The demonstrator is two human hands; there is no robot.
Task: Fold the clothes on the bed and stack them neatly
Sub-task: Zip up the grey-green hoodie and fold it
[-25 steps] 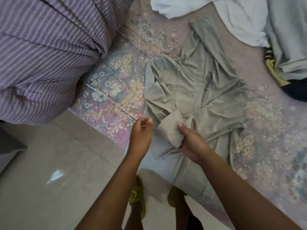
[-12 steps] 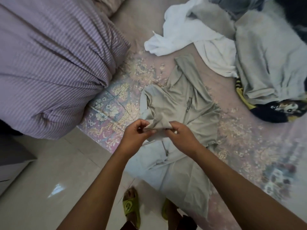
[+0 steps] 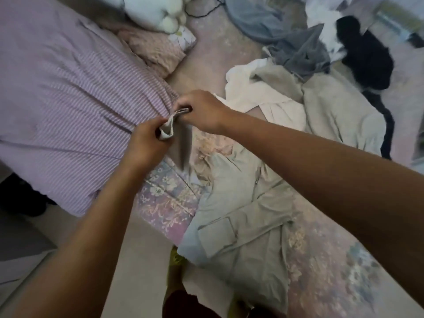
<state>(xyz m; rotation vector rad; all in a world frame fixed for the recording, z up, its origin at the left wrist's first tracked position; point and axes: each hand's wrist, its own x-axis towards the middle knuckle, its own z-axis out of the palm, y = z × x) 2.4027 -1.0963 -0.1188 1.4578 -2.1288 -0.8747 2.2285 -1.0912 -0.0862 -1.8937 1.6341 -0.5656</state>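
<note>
Head view, left hand [image 3: 146, 143] and right hand [image 3: 202, 111] fingers pinching khaki jacket [image 3: 241, 214] sleeve

Thin matt khaki cloth jacket [image 3: 241, 216] on a floral woven bedsheet [image 3: 165, 203]; ribbed striped lilac duvet [image 3: 64, 106].

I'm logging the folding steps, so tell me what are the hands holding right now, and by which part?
Both hands, left and right, pinch the end of the beige jacket's sleeve, lifted off the bed.
</note>
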